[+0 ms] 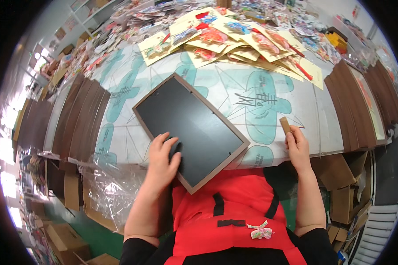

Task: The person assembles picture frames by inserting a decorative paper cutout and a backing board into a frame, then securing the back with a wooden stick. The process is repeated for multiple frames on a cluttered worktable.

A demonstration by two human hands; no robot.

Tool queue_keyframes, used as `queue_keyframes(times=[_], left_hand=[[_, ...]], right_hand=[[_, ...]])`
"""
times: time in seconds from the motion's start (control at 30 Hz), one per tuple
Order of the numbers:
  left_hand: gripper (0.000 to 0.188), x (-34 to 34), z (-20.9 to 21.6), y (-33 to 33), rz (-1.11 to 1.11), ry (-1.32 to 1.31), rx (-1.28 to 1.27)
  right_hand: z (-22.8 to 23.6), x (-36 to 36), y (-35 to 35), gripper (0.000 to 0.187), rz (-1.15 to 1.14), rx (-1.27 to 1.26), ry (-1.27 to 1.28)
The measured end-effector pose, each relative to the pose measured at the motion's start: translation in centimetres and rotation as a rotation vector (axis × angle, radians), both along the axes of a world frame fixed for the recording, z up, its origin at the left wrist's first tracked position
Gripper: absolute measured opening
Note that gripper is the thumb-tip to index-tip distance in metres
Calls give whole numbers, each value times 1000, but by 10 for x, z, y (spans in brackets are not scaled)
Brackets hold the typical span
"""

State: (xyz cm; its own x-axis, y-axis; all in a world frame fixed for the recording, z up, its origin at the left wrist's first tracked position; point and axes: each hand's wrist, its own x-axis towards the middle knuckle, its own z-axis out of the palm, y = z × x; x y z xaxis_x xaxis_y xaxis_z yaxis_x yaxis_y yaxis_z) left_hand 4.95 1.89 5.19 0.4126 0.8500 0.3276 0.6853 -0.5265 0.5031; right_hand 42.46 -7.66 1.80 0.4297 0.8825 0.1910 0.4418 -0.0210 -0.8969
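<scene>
A brown picture frame lies askew with its dark backing board facing up. Its near corner hangs over the table edge against my red apron. My left hand rests on the frame's left side, fingers apart over the backing. Small dark tabs sit along the frame's inner edge. In my right hand, to the right of the frame, a small flat tan-brown strip is pinched between thumb and fingers. Its exact kind cannot be made out.
Yellow cards with colourful ornaments and red tassels lie heaped at the back. Stacks of brown frames stand at the left and right. Clear plastic wrap hangs off the near left edge. Cardboard boxes sit below.
</scene>
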Motion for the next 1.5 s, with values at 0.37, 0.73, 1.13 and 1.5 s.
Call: queue_keyframes(times=[0.37, 0.73, 1.13, 1.5], left_hand=[[38, 2, -3, 28, -87, 141, 223], [49, 74, -1, -18, -232, -12, 57], [31, 75, -6, -15, -243, -56, 29], [37, 66, -10, -19, -317, -81, 13]], right_hand=[[48, -75, 35, 17, 386, -25, -485], [51, -94, 72, 24, 592, 57, -897], [48, -82, 83, 20, 787, 168, -887], [23, -70, 37, 8, 340, 399, -939]])
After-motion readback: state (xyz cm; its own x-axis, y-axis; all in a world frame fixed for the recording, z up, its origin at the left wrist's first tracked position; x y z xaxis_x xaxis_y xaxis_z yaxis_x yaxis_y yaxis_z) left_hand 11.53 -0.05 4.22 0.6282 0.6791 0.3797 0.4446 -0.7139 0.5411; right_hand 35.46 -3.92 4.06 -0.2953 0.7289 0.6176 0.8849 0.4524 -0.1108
